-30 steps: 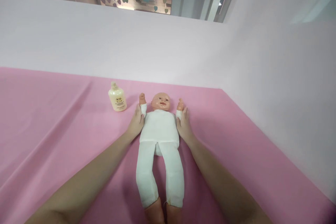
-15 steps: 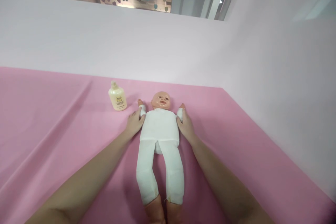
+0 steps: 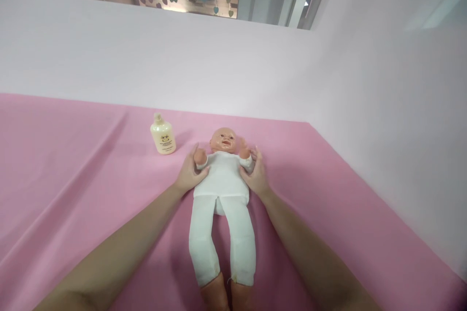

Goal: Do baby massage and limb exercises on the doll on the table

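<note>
A baby doll (image 3: 222,189) in a white cloth suit lies on its back on the pink sheet (image 3: 73,194), head away from me. My left hand (image 3: 189,172) grips the doll's arm on the left side, thumb across the sleeve, and the doll's small fist sticks up above it. On the other side my right hand (image 3: 256,175) holds the doll's other arm and folds it in over the chest. Both doll arms are bent inward toward its body.
A cream lotion bottle (image 3: 163,135) stands upright on the sheet, left of the doll's head. Pale walls close the sheet off at the back and along the right edge. The sheet has long creases on the left.
Both hands have brought the doll's arms from spread out beside the head inward over its chest. The bottle and the doll's body have stayed in place.
</note>
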{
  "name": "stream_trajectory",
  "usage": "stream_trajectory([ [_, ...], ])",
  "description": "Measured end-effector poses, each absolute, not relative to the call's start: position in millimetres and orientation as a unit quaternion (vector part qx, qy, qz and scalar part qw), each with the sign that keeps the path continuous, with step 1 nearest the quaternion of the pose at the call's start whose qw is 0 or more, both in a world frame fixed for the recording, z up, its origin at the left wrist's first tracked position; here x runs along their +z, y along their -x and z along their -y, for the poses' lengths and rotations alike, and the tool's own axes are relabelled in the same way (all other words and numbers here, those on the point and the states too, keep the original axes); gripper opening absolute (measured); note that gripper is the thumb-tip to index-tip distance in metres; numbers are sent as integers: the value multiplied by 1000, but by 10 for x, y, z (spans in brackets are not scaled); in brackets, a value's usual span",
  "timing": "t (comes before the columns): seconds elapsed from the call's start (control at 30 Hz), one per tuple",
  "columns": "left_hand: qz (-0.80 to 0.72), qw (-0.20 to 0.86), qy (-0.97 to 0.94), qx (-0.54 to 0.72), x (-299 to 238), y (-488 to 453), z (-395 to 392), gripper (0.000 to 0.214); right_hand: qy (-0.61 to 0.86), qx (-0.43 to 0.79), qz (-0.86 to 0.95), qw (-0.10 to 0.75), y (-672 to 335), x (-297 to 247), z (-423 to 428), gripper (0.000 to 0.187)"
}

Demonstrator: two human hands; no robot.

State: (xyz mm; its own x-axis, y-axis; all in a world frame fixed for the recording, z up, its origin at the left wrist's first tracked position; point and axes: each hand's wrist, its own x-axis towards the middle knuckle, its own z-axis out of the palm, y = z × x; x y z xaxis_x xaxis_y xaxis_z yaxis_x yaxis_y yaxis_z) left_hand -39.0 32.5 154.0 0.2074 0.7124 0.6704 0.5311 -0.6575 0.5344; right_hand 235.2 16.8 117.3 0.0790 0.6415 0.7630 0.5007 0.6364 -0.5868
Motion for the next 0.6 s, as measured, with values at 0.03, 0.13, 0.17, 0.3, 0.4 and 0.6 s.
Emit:
stream_trajectory([
  [0.03,-394,89,-779,480,1560,383,-298,77,412,55,688,596,-2340,1176,-146,88],
  [0.13,-359,70,-813,452,1625,362,-227,43,384,50,713,584,-2312,1185,-91,80],
  [0.17,-351,63,-822,445,1644,356,-211,35,375,46,720,582,-2307,1192,-76,76],
  [0.3,-338,50,-833,435,1682,347,-183,26,368,19,743,559,-2308,1233,-31,56],
  [0.4,-349,58,-832,426,1662,357,-193,25,365,22,750,551,-2318,1235,-23,56],
  [0.6,-394,85,-790,462,1561,353,-303,52,373,30,714,591,-2320,1132,-132,94],
])
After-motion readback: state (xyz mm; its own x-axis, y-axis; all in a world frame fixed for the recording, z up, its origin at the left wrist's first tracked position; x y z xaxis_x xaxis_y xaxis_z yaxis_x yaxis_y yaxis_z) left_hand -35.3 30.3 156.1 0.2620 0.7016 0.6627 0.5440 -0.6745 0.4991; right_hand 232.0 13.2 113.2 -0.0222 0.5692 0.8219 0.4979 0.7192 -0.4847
